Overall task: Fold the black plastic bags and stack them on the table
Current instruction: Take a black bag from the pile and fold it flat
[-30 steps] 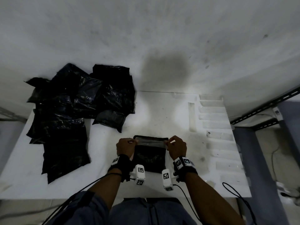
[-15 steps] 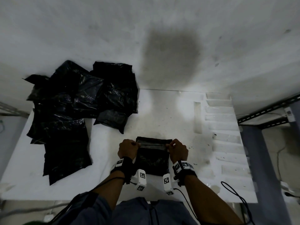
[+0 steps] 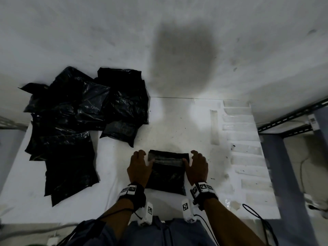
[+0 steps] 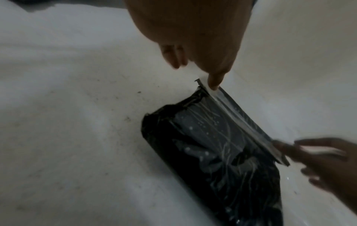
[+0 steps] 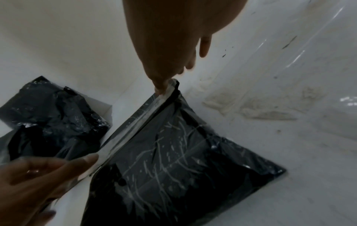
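So there's a small black bag [image 3: 166, 172] lying flat on the white table [image 3: 115, 174], right at the near edge in front of the person, and its top flap [image 3: 167, 158] is turned over toward them with a pale shiny strip running across it. The left hand [image 3: 139, 167] sits at the left end of that flap with its fingers spread and pretty straight, and only the thumb [image 4: 214, 81] is pushing down on the corner of the strip. The right hand [image 3: 197, 167] mirrors it on the other end: loose, spread fingers, thumb [image 5: 160, 87] pressing the strip's right corner. Neither hand is curled around anything, they're just pinning the fold flat. The bag itself looks crinkled, with white scuff lines all over it in the wrist views. Off to the far left of the table there's a loose pile of black bags [image 3: 79, 118], overlapping every which way, well apart from the one being worked on. Over on the right side of the table you can see a row of clear plastic strips [image 3: 248, 150] lying flat, and a black cable [image 3: 257, 215] hanging off the near right corner.
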